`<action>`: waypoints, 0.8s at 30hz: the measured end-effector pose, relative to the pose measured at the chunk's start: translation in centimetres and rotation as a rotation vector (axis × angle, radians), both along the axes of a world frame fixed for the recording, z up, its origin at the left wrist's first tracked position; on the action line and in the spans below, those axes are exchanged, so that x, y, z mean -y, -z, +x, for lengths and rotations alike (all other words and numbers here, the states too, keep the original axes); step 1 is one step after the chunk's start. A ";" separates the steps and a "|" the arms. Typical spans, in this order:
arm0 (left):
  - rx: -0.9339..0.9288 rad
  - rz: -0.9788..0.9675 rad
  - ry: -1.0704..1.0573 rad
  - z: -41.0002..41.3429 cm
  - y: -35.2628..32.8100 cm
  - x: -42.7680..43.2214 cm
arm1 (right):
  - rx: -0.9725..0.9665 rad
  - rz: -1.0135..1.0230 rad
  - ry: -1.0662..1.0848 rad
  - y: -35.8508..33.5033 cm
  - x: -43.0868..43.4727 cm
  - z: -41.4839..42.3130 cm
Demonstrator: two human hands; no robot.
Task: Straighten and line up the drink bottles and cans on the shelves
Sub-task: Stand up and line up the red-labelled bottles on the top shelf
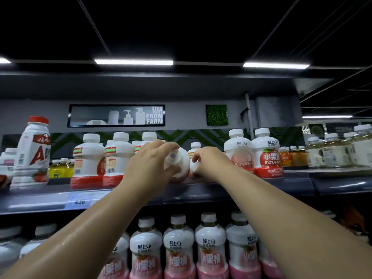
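Head view, close, facing forward and up at top shelf (201, 190)

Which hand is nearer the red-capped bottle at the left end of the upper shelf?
Left. The left hand grips a tilted bottle, with upright bottles between it and the red-capped bottle. The right hand, pinching a neighbouring white bottle, lies farther right.

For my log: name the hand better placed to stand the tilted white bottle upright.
Probably left. The left hand wraps the tilted bottle, thumb below and fingers above; the right hand only pinches a small white part beside it, which I cannot identify.
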State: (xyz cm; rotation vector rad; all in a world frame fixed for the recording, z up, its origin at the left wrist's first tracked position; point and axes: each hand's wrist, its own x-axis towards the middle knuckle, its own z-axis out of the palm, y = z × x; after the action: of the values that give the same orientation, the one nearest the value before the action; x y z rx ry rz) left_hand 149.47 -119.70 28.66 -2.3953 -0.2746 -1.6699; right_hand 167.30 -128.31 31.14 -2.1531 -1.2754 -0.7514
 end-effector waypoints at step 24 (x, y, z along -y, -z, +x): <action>-0.026 -0.199 0.107 0.9 -2.9 0.0 | 0.171 0.122 -0.168 -3.5 5.5 -0.4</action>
State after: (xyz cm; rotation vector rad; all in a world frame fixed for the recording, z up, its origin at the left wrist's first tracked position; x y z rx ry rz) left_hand 150.39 -119.69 31.60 -2.6167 -0.3278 -1.7298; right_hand 166.88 -133.77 34.62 -1.8916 -1.4372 -0.9332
